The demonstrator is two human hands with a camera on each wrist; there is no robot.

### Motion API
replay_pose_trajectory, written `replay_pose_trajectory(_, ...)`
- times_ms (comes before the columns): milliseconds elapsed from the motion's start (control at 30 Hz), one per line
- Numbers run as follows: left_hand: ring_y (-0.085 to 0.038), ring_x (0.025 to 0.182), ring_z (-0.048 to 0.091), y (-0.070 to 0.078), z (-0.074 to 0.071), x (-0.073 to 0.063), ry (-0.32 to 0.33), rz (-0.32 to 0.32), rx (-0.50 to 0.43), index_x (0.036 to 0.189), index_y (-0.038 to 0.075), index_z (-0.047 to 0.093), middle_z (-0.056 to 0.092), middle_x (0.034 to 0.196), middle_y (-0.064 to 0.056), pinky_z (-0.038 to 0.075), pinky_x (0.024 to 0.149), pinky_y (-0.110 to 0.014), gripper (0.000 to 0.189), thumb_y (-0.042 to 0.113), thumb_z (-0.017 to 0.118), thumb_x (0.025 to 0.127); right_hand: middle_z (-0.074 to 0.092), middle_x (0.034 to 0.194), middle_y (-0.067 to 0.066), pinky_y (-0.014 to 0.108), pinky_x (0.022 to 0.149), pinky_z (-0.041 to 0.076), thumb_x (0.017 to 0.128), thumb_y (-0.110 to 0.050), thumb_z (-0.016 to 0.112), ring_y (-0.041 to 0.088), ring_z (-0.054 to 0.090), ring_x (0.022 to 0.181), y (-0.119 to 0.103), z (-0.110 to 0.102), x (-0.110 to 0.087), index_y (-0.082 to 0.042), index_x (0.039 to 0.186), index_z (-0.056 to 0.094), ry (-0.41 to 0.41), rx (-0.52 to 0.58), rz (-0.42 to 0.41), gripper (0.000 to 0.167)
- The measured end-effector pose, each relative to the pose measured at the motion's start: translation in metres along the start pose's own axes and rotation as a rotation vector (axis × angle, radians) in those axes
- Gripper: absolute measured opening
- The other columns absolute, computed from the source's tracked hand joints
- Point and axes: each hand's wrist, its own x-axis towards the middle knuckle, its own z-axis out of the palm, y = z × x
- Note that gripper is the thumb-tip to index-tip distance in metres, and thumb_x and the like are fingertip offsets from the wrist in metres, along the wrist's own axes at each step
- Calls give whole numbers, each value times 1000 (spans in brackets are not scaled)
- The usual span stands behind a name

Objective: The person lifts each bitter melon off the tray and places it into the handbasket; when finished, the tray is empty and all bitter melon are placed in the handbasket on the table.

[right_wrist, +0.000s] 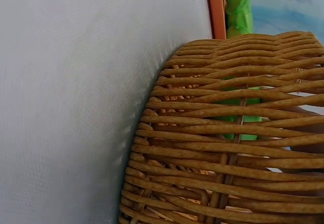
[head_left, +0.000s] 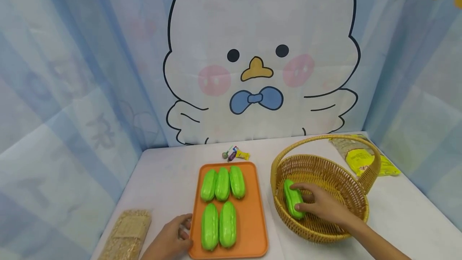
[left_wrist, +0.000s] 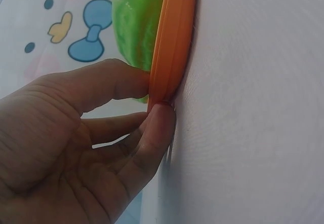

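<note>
Green and glossy, a vegetable point(head_left: 293, 196) leans inside a wicker basket point(head_left: 321, 168), at its left side. The right hand point(head_left: 323, 204) reaches in over it with bent fingers, index finger and thumb touching it; I cannot tell whether they grip it, as the basket's weave mostly hides them in the right wrist view. The left hand point(head_left: 172, 238) pinches the left edge of an orange tray point(head_left: 251, 220) between thumb and fingers.

Five more green vegetables point(head_left: 222, 184) lie on the tray, three side by side in the far row and two in the near row. The basket stands just right of the tray, its handle arching over it. Beyond the tray's far edge lie a few small wrapped sweets point(head_left: 243, 155). A packet point(head_left: 126, 232) lies near the left hand, and a yellow bag point(head_left: 369, 163) lies behind the basket, all on a white table point(head_left: 162, 183). A cartoon bird is printed on the curtain point(head_left: 258, 19) behind.
</note>
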Motion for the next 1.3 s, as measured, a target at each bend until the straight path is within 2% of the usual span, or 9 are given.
replay_pose_trajectory(233,-21,78,58,0,0,-1,9,11,6,137,-15,43,56,98,-8,50,66,-38,68,0,69,76,36,145,34,43,84,54,85,-21,78,52,52,118,-2,2,1,-2,136,53,15,-4,13,61)
replay_pose_trajectory(500,-21,78,58,1,0,-2,-2,22,0,137,-16,43,56,99,-8,50,66,-38,68,0,69,76,39,144,33,48,87,52,84,-22,79,53,50,119,-3,2,-2,-3,136,54,51,-18,31,60)
replay_pose_trajectory(800,-21,79,58,2,0,-1,12,8,7,137,-16,43,56,99,-8,51,67,-37,69,0,70,75,39,144,31,49,88,51,85,-24,77,52,49,121,-3,-1,-3,-4,137,54,60,-34,35,60)
replay_pose_trajectory(900,-20,79,58,2,1,0,12,13,8,137,-16,43,57,100,-7,51,67,-37,69,0,71,75,43,144,27,53,89,50,86,-27,76,49,50,122,-9,-5,-4,-8,138,54,105,-86,64,59)
replay_pose_trajectory(967,-20,80,58,1,0,0,19,21,20,137,-15,44,57,100,-7,51,67,-37,69,0,71,75,47,142,21,52,89,50,88,-29,75,44,53,120,-17,-6,-7,-12,137,56,167,-135,64,56)
replay_pose_trajectory(1067,-20,81,58,0,-1,-1,26,12,32,136,-15,44,56,100,-7,51,68,-37,69,1,71,75,53,136,14,46,86,52,91,-29,72,34,57,115,-37,-2,-13,-14,135,57,264,-181,22,49)
replay_pose_trajectory(1133,-20,81,58,-1,-1,-1,32,-5,36,136,-15,45,56,100,-7,51,68,-37,69,1,70,74,57,129,9,39,83,53,91,-28,71,27,59,108,-52,8,-17,-15,132,59,306,-170,-33,44)
replay_pose_trajectory(1233,-20,81,58,-1,0,0,25,-33,21,136,-14,45,56,100,-8,51,68,-37,69,2,70,74,59,122,6,32,81,53,91,-27,72,23,60,102,-73,32,-25,-15,128,61,298,-106,-129,41)
replay_pose_trajectory(1300,-20,81,58,0,1,1,22,-37,13,136,-14,45,56,100,-8,51,68,-37,70,3,70,74,58,120,5,32,82,53,90,-28,73,21,59,101,-83,51,-28,-16,126,62,253,-51,-185,40)
